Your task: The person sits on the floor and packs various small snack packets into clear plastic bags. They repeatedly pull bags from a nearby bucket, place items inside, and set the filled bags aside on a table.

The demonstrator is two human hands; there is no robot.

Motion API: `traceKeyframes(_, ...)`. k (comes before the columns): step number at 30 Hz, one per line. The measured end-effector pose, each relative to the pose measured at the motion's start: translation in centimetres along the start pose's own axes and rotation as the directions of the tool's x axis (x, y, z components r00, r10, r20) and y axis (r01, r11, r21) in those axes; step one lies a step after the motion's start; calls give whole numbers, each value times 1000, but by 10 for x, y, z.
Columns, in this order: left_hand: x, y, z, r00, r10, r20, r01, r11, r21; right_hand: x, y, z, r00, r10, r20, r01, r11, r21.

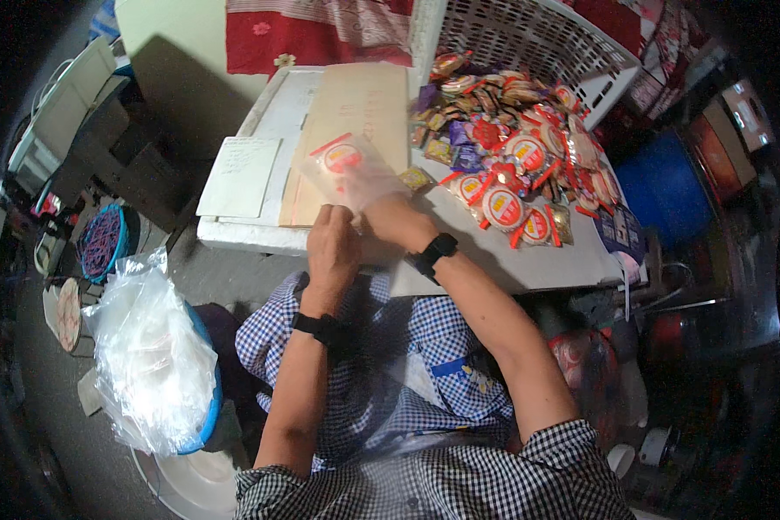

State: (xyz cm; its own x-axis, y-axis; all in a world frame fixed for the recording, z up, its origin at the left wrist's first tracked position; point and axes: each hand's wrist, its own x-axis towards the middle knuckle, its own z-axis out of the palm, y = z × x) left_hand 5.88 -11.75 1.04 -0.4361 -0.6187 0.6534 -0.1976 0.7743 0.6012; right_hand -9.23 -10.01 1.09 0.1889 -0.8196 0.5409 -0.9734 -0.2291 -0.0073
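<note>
My left hand has its fingers closed at the near edge of a translucent plastic bag, above the front of the work surface. Plastic covers the fingers of my right hand, which seem to be inside the bag; whether they grip anything is blurred. At the bag's far end shows a round packet with a red and white label. Just right of the bag lies a small yellow sachet. Beneath the bag is a flat tan cardboard sheet bearing red writing.
Mixed wrapped snacks spill from a tipped white perforated plastic basket. A paper sheet with writing lies at the left on a white foam board. Clear plastic bags fill a blue-rimmed basin by my left arm.
</note>
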Motion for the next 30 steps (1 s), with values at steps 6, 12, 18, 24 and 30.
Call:
traceKeyframes(6,-2,0,-1,998,-50,-25,51,998,36,-17,-25,-30,926,118,357,-154,985,74)
traceKeyframes(12,-3,4,-1,998,-57,-22,57,998,35,-74,-27,-86,945,328,21,-322,914,248)
traceKeyframes(18,-5,2,-2,997,-71,-24,73,994,79,-126,37,-138,693,712,-109,-719,673,-172)
traceKeyframes(24,-4,5,1,1000,-17,-7,17,998,63,-138,54,-143,590,807,25,-785,581,-216)
traceKeyframes(30,-6,2,3,999,-35,14,34,998,55,-133,40,-146,722,680,-123,-691,712,-122)
